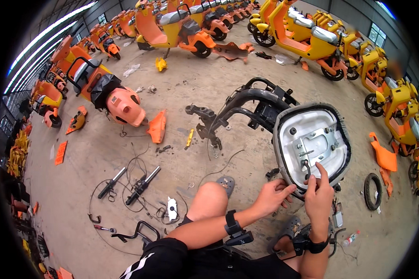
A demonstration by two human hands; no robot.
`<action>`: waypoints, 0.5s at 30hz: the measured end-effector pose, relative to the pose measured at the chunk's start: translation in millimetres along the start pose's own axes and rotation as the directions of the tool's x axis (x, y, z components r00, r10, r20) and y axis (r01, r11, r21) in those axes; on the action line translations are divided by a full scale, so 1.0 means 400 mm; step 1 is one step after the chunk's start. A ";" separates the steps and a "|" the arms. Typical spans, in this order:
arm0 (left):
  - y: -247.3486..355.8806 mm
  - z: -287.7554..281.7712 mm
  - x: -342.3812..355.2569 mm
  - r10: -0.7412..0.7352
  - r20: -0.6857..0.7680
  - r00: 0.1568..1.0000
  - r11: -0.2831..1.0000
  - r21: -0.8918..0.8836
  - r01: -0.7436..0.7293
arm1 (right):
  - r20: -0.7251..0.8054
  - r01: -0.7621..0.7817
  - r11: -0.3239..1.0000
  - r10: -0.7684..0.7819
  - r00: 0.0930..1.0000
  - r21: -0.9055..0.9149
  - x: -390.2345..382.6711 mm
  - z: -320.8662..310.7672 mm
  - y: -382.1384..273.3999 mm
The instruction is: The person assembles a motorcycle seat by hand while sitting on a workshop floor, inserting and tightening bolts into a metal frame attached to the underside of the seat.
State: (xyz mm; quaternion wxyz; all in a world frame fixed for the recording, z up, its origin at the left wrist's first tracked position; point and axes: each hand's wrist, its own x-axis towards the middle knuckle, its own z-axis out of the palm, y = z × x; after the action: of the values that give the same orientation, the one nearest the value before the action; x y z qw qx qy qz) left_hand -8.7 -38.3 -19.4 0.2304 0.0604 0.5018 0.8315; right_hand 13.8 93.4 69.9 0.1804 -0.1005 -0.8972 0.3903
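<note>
An upturned scooter seat [291, 148] rests on a dark scooter frame [239, 100], its pale underside facing up with a metal bracket [307, 139] bolted on. A small dark wrench [307, 170] has its ring head at the bracket's near side. My right hand [319, 193] holds the wrench's near end, index finger stretched out over the seat. Beside it, at the seat's near rim, my left hand [273, 197] has its fingers curled together. Whatever is between those fingers is hidden.
Left of my knee lie two fork tubes [144, 185] with cables, a ratchet [105, 229] and a bent black bar [137, 232]. A tyre [373, 191] and a bottle [351, 238] are on the right. Orange scooter [125, 106] and parked rows stand beyond.
</note>
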 end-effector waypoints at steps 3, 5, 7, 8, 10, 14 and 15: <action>0.003 0.007 -0.009 -0.034 -0.025 0.999 0.997 -0.075 0.032 | 0.112 -0.028 0.997 0.019 0.994 0.077 0.011 -0.014 0.033; 0.002 0.012 -0.004 -0.038 -0.013 0.999 0.997 -0.073 0.037 | 0.184 -0.054 0.995 0.038 0.982 0.081 0.016 -0.033 0.039; 0.000 0.011 0.000 -0.042 -0.011 0.999 0.997 -0.057 0.042 | 0.249 -0.067 0.990 0.034 0.968 0.127 0.024 -0.033 0.060; -0.002 0.013 0.002 -0.045 -0.010 0.999 0.998 -0.054 0.044 | 0.256 -0.052 0.989 0.015 0.967 0.138 0.031 -0.027 0.080; -0.005 0.016 0.007 -0.048 -0.009 0.999 0.998 -0.048 0.047 | 0.233 -0.057 0.977 0.008 0.972 0.207 0.036 -0.015 0.105; -0.004 0.013 0.007 -0.049 -0.022 0.999 0.997 -0.067 0.047 | 0.185 -0.130 0.887 0.051 0.981 0.443 0.041 -0.036 0.103; -0.006 0.007 0.005 -0.047 -0.023 0.999 0.996 -0.070 0.046 | 0.194 -0.148 0.852 0.056 0.979 0.502 0.045 -0.053 0.090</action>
State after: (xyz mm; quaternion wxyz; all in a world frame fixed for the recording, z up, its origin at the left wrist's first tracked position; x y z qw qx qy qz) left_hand -8.6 -34.2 -20.1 0.2455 0.0303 0.4767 0.8436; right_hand 7.3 137.4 61.2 0.1014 -0.0621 -0.7662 0.6315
